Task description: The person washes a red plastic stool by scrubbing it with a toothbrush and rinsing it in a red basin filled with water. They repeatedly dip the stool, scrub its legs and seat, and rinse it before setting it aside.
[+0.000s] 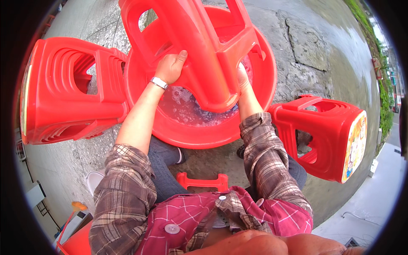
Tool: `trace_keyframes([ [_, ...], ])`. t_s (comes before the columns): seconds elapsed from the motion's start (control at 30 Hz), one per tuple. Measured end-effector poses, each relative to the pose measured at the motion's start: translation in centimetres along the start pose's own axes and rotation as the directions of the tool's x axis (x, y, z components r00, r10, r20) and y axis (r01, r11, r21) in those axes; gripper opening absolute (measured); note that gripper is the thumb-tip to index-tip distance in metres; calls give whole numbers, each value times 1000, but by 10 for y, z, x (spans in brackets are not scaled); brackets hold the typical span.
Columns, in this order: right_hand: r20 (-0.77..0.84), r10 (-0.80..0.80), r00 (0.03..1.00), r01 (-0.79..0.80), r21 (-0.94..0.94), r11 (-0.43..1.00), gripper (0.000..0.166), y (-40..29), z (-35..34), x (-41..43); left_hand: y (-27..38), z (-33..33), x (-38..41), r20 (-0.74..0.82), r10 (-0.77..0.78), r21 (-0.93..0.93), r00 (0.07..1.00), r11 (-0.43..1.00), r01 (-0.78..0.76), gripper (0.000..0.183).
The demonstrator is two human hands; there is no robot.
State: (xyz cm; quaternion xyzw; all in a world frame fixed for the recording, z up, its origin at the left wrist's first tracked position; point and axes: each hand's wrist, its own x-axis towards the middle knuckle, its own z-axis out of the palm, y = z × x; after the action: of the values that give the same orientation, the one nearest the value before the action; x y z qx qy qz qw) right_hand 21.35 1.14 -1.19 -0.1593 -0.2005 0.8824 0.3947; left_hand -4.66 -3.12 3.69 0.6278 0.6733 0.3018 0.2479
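Between my hands a red plastic stool [204, 57] is tilted over a wide red plastic basin [197, 140]. My left hand [171, 68] grips the stool's near left leg edge, thumb on the outer face. On the other side my right hand [244, 78] holds the stool, its fingers partly hidden behind the plastic. Soapy water [188, 106] with foam lies in the basin. Something dark bluish shows through the water beneath the stool, too unclear to name.
Stacked red stools [111, 79] stand left of the basin. Another red stool [322, 134] with a printed seat is at the right. Below me is a red stool part [202, 182]. Wet concrete [306, 44] surrounds the basin; an orange-headed brush [79, 206] is at lower left.
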Motion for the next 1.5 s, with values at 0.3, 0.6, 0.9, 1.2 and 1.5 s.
trace_keyframes([
  [0.3,33,41,999,-41,24,999,37,0,-27,6,-2,-3,5,-57,53,-100,997,993,-59,76],
  [0.6,18,50,999,-53,320,946,35,19,-5,-11,-17,10,-3,-89,61,-214,994,974,-79,77],
  [0.9,180,236,955,-269,193,944,37,15,-53,-45,-22,10,3,-37,57,-204,998,977,-63,75],
  [1.2,-477,425,769,-548,-835,53,25,50,-28,-86,-1,5,8,0,24,-132,1000,991,-24,79],
  [1.5,-779,-119,616,-469,-483,739,36,56,-30,-171,32,-22,0,14,-112,-16,994,994,113,84],
])
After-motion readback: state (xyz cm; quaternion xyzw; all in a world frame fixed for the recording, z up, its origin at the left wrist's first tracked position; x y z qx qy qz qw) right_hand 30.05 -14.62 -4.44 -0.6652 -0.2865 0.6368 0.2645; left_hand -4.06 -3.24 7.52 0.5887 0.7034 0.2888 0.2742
